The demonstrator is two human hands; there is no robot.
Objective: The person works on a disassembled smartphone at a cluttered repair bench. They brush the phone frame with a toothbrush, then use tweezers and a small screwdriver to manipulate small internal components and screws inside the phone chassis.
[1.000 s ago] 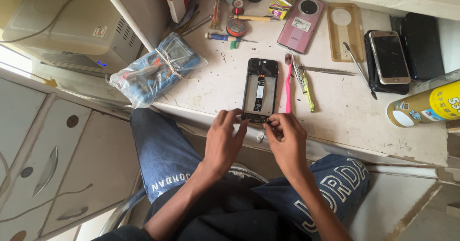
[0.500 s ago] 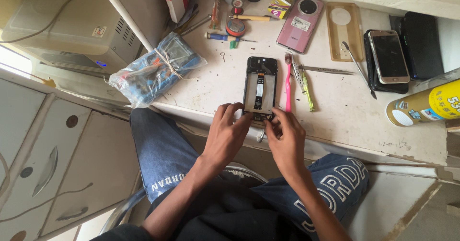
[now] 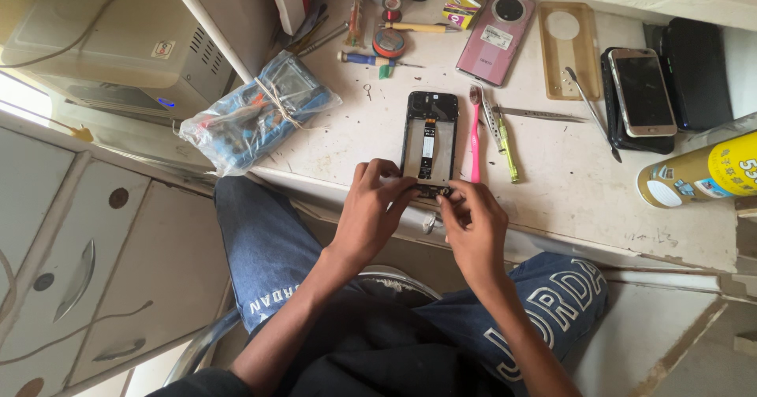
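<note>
Opened phone (image 3: 430,141) with its back off lies flat on the worktable (image 3: 568,200), its bottom end right at our fingertips near the table's front edge. Our left hand (image 3: 371,212) pins the lower left corner, fingers curled together onto the frame. Our right hand (image 3: 473,223) pinches at the bottom edge; can't tell if anything's between thumb and finger. We'd keep that left hand firm and the pinch light. Pink toothbrush (image 3: 475,133) sits just past our right fingers, so room's tight there. Open space left of the left hand, before the plastic bag (image 3: 252,113).
</note>
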